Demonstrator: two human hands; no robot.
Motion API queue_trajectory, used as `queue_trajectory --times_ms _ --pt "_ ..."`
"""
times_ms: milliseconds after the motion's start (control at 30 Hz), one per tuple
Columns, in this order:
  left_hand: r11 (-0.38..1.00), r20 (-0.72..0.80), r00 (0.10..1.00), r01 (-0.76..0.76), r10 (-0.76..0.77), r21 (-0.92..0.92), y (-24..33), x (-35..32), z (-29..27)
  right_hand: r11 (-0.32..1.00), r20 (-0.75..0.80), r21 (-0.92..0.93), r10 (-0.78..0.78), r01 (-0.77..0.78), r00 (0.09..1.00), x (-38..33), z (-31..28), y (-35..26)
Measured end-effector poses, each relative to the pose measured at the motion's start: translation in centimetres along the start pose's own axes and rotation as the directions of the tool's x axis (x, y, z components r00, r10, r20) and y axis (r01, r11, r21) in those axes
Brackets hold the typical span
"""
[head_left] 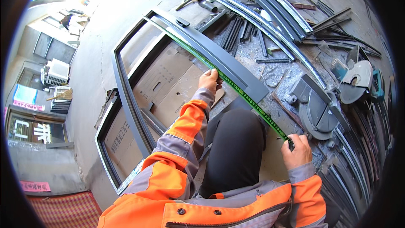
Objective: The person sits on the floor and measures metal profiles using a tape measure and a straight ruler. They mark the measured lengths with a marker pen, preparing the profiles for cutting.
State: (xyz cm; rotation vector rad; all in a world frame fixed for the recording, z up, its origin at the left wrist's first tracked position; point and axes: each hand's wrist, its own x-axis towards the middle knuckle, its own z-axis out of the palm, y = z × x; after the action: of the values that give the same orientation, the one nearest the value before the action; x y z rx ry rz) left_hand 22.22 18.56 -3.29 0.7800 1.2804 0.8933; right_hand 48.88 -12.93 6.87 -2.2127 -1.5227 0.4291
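Right grip (298,151) snug around tape (253,105)

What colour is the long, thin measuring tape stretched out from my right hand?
The measuring tape is bright green with black markings, clearest in the head view.

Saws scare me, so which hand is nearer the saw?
The right hand, the one holding the near end of the green tape. The left hand, farther up along the tape, is farther from the saw.
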Motion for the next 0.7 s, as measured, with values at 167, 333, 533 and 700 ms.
queue_trajectory --times_ms 167,333,533,700 --pt "0.995 -0.023 0.999 0.039 -0.041 -0.086 -1.2 1.7 -0.7 0.999 -0.025 0.041 -0.007 0.008 1.000 0.2 2.0 -0.4" --pt "0.994 -0.042 0.998 0.048 -0.052 -0.096 -1.8 3.1 -0.2 0.996 -0.028 0.083 -0.012 0.014 1.000 1.4 3.3 -0.3" --pt "0.991 -0.029 0.998 0.053 -0.057 -0.119 -1.9 4.3 0.5 0.992 -0.020 0.128 -0.001 0.003 1.000 3.5 4.8 -1.0" --pt "0.990 -0.024 0.996 0.077 -0.080 -0.115 -1.5 4.9 0.8 0.988 0.009 0.150 0.018 -0.019 1.000 5.2 6.1 -1.8"
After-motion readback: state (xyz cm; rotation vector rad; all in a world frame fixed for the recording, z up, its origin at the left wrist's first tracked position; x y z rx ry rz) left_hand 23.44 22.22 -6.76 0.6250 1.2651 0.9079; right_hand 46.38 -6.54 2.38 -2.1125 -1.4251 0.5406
